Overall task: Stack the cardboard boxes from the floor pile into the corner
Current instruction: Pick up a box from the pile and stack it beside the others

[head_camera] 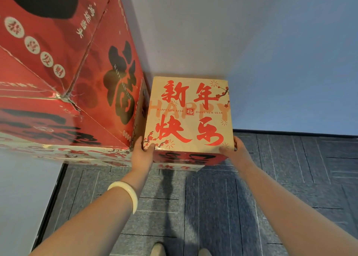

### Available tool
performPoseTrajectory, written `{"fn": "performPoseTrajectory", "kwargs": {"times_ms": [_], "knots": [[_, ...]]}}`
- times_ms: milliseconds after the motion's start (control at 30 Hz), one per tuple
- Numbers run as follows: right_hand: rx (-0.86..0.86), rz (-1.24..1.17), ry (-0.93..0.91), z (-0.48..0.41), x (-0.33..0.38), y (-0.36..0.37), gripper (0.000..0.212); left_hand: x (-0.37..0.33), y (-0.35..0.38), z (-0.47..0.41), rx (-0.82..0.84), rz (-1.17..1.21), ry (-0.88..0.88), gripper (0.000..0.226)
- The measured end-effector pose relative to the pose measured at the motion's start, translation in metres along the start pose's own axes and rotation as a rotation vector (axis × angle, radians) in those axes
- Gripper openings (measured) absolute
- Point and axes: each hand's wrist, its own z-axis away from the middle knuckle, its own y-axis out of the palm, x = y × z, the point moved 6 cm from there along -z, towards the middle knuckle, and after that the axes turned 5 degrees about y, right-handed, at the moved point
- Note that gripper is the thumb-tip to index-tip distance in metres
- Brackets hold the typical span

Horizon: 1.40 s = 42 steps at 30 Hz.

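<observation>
Two hands grasp a tan box [188, 112] by its near corners: left hand [143, 155], right hand [235, 151]. It sits atop a red box [186, 157], beside a tall red stack [64, 65].

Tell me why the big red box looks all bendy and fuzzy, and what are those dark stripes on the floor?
In the head view, the wide lens bends and stretches the big red box near the edge, and its lower side is blurred; the tan box in the middle stays sharp. The dark stripes on the floor look like shadows falling below the boxes, between the left hand and right hand.
</observation>
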Motion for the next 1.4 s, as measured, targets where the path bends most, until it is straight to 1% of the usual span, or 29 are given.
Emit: {"fn": "performPoseTrajectory", "kwargs": {"times_ms": [133, 200, 267, 367, 433, 567, 667, 700, 800, 833, 933, 1033, 1067, 1133, 1200, 1300, 1400], "knots": [[-0.003, -0.029, 0.015, 0.004, -0.004, -0.002, 0.077, 0.006, 0.001, 0.005, 0.034, 0.004, -0.023, 0.072], [0.007, -0.032, 0.020, 0.008, -0.009, -0.002, 0.081, 0.013, 0.003, 0.009, 0.069, 0.010, -0.051, 0.076], [0.024, -0.022, 0.021, 0.012, -0.017, -0.001, 0.078, 0.022, 0.004, 0.014, 0.104, 0.014, -0.074, 0.075], [0.032, -0.010, 0.039, 0.016, -0.034, 0.002, 0.082, 0.039, 0.005, 0.019, 0.141, 0.000, -0.085, 0.073], [0.038, 0.003, 0.043, 0.019, -0.046, 0.004, 0.078, 0.055, 0.006, 0.019, 0.162, -0.004, -0.103, 0.074], [0.053, 0.064, 0.081, 0.018, -0.076, 0.009, 0.062, 0.091, 0.012, 0.015, 0.183, -0.025, -0.166, 0.074], [0.049, 0.127, 0.079, 0.002, -0.097, 0.013, 0.061, 0.115, 0.023, 0.004, 0.178, -0.029, -0.161, 0.071], [0.042, 0.140, 0.085, -0.008, -0.106, 0.014, 0.064, 0.124, 0.028, -0.002, 0.172, -0.026, -0.160, 0.071], [0.046, 0.139, 0.121, -0.038, -0.139, 0.021, 0.086, 0.153, 0.048, -0.022, 0.170, -0.017, -0.161, 0.069], [0.036, 0.123, 0.128, -0.050, -0.150, 0.023, 0.089, 0.162, 0.056, -0.030, 0.173, -0.016, -0.146, 0.067], [-0.013, 0.089, 0.114, -0.077, -0.177, 0.031, 0.089, 0.188, 0.079, -0.051, 0.176, 0.014, -0.082, 0.063], [-0.090, 0.033, 0.057, -0.100, -0.199, 0.041, 0.101, 0.210, 0.090, -0.068, 0.167, -0.043, 0.043, 0.064], [-0.107, 0.027, 0.009, -0.105, -0.201, 0.045, 0.101, 0.215, 0.091, -0.074, 0.162, -0.069, 0.088, 0.066], [-0.145, 0.023, -0.102, -0.115, -0.205, 0.052, 0.092, 0.225, 0.093, -0.086, 0.149, -0.121, 0.163, 0.068], [-0.183, 0.024, -0.207, -0.126, -0.206, 0.056, 0.081, 0.232, 0.097, -0.093, 0.130, -0.110, 0.202, 0.069], [-0.203, 0.030, -0.252, -0.140, -0.208, 0.067, 0.063, 0.236, 0.099, -0.100, 0.095, -0.079, 0.304, 0.070], [-0.272, 0.046, -0.307, -0.148, -0.216, 0.073, 0.057, 0.245, 0.104, -0.110, 0.077, -0.051, 0.371, 0.067]]}}
